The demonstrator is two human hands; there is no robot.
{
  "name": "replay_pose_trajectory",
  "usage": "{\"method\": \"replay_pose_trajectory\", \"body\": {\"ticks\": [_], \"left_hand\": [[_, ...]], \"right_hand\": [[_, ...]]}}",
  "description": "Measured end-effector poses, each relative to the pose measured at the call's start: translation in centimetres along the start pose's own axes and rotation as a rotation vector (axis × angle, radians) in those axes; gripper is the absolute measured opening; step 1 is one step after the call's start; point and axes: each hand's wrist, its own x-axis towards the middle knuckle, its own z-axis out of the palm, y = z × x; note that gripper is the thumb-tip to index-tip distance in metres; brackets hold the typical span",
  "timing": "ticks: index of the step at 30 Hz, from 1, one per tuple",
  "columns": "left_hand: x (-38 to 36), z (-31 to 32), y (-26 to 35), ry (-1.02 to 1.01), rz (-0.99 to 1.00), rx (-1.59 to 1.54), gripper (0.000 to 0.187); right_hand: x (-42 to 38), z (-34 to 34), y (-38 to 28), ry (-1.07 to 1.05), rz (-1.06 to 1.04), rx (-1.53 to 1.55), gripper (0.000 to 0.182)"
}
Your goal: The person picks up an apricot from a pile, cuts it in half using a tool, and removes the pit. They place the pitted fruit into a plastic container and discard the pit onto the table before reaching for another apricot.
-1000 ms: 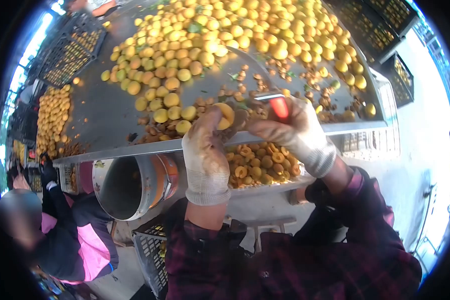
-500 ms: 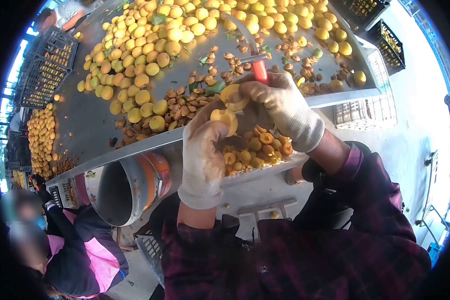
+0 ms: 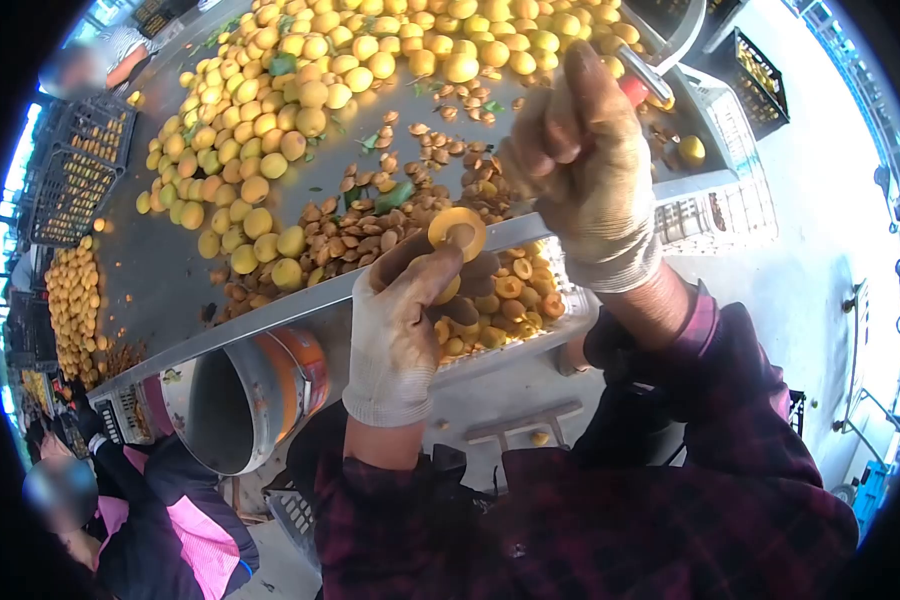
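Both of my hands wear white knit gloves, stained brown. My left hand pinches an apricot half, its cut face turned up, at the metal table's front edge. Raised over the table edge, my right hand is closed round the red handle of a curved knife. The knife's blade points up and right, away from the fruit. Below and between the hands sits a white crate of pitted apricot halves. Brown apricot pits lie on the table just beyond my left hand.
Whole apricots are heaped across the metal table. A bucket stands under its front edge at left. Black crates of fruit are stacked at far left. A person in black and pink is at lower left.
My right hand has moved up and right with the knife, away from my left hand. My left hand has lowered slightly, still holding apricot. The view has shifted a little.
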Motion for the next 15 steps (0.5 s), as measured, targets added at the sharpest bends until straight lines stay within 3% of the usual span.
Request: {"method": "replay_pose_trajectory", "body": {"ticks": [3,7,9,10,12,15], "left_hand": [[0.1,0.0,-1.1,-0.101,0.123,0.112,0.049],[-0.1,0.2,-0.9,-0.108,0.030,0.048,0.046],[0.1,-0.5,-1.7,-0.170,0.284,0.246,0.037],[0.4,-1.1,-2.4,-0.165,0.283,0.244,0.037],[1.1,-2.2,-3.3,-0.198,0.576,0.540,0.028],[1.2,-2.3,-3.2,-0.177,0.596,0.550,0.028]], "right_hand": [[-0.4,0.9,0.8,-0.039,0.024,0.109,0.057],[-0.8,0.6,1.4,-0.099,0.001,-0.081,0.058],[-0.9,0.6,1.5,-0.135,0.008,-0.131,0.058],[-0.9,0.6,1.6,-0.177,0.014,-0.125,0.058],[-0.9,0.8,1.9,-0.216,0.020,-0.117,0.057],[-0.6,1.3,2.8,-0.114,0.178,0.039,0.054]]}}
